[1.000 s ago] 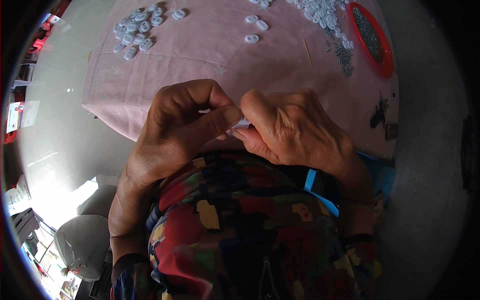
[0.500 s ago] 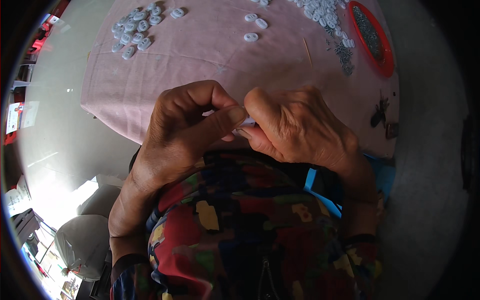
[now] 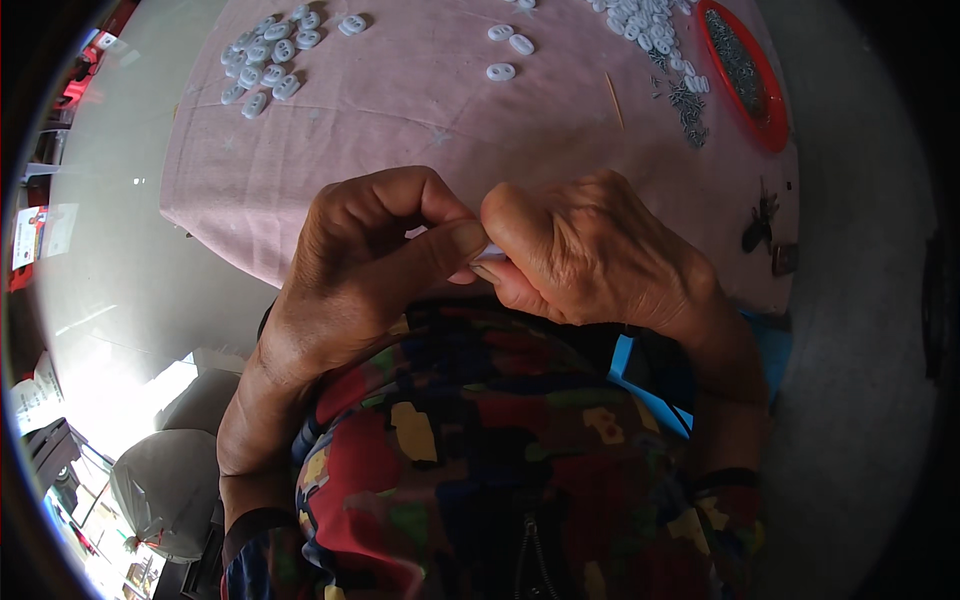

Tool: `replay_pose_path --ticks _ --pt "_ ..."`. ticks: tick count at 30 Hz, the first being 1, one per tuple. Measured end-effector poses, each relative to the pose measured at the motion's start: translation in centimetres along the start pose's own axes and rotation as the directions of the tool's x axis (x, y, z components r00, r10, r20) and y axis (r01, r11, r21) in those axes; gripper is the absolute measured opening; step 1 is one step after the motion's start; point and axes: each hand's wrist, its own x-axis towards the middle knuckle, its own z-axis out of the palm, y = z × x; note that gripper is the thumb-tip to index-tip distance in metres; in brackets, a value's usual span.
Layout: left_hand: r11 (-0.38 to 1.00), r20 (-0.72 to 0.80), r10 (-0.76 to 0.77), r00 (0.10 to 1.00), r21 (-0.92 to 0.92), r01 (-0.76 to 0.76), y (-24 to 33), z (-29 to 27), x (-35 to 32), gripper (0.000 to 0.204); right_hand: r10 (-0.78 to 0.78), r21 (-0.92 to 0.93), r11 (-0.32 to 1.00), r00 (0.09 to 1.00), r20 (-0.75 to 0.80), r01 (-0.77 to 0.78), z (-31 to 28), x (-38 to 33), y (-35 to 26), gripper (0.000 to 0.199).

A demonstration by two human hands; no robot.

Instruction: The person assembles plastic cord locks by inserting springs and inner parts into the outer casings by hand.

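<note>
My left hand [image 3: 375,255] and my right hand [image 3: 590,250] meet over the near edge of the table, fingers closed in a pinch. Between the fingertips shows a sliver of a small white plastic piece [image 3: 491,251]; its shape is mostly covered. Left thumb and index finger press it from one side, while the right thumb and curled fingers grip the other. White oval pieces with two holes lie farther off: a heap [image 3: 270,52] at the far left, a few loose ones [image 3: 501,72] in the middle, and a larger pile [image 3: 645,22] at the far right.
A pink cloth [image 3: 400,120] covers the table. On it, at the right, are a red oval tray [image 3: 772,130] of tiny grey metal parts, spilled metal parts [image 3: 688,110], a thin wooden stick [image 3: 614,101] and keys [image 3: 760,225]. Something blue [image 3: 640,385] stands below my right forearm.
Both hands stay pinched together in nearly the same place. My right hand has shifted and tilted slightly; less of the white piece shows between the fingertips.
</note>
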Motion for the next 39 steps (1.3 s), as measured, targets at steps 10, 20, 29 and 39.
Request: replay_pose_path --ticks 10,20,29,39 --pt "1.0 -0.009 0.0 1.0 -0.03 0.0 0.0 -0.1 -0.1 0.008 -0.027 -0.044 0.999 0.999 -0.047 0.025 0.1 0.1 0.3 0.025" --pt "0.999 -0.035 0.044 0.998 0.03 -0.043 0.9 -0.3 -0.2 0.014 -0.085 0.004 0.996 0.932 -0.353 0.092 0.2 0.4 0.3 0.031" --pt "0.995 -0.016 0.096 0.995 -0.014 -0.096 1.0 -0.5 -0.6 0.015 -0.08 -0.043 0.997 0.866 -0.494 0.067 0.7 0.4 -0.1 0.036" --pt "0.981 -0.051 0.193 0.98 0.017 -0.192 1.0 -0.4 -0.7 0.011 -0.006 0.181 0.976 0.84 -0.542 0.124 0.3 0.6 -0.5 0.033"
